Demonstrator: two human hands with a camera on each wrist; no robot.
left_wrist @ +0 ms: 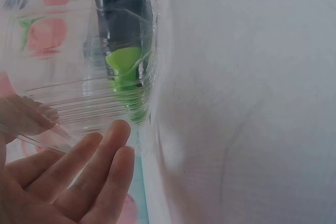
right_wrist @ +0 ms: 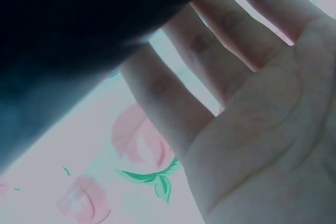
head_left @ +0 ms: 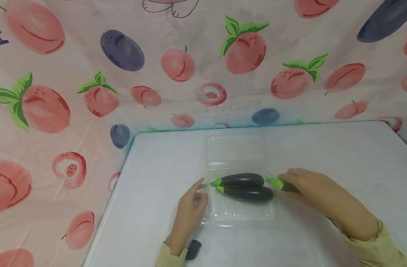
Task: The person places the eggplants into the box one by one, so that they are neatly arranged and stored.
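A clear plastic clamshell container lies open on the white table, its lid folded back toward the wall. Two dark eggplants with green stems, an upper eggplant and a lower eggplant, lie side by side in the base. My right hand grips a third eggplant at the container's right edge, its green stem pointing left; the palm covers most of its body. At the left edge, my left hand rests against the plastic with fingers loosely extended. One eggplant's stem shows through the plastic in the left wrist view.
The white table meets a fruit-printed cloth at the back and left. A small dark object sits beside the left wrist.
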